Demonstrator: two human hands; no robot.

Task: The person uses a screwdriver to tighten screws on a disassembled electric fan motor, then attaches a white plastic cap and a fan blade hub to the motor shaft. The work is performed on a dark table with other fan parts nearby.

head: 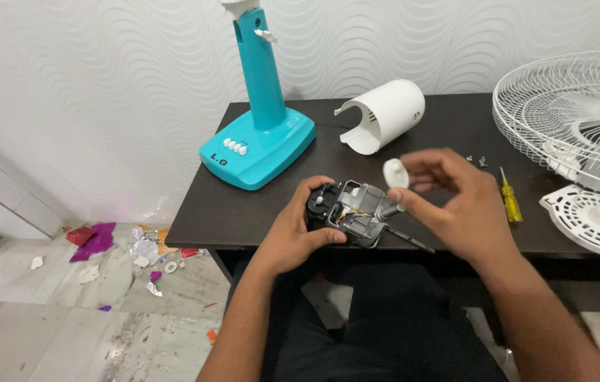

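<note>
Head view: left hand point(298, 233) grips fan motor point(351, 212); right hand point(455, 205) fingers pinch white knob point(395, 173).

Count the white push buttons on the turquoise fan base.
4, in a short diagonal row on the sloping front of the turquoise fan base, at the table's back left: the buttons sit side by side. None appears hidden.
</note>
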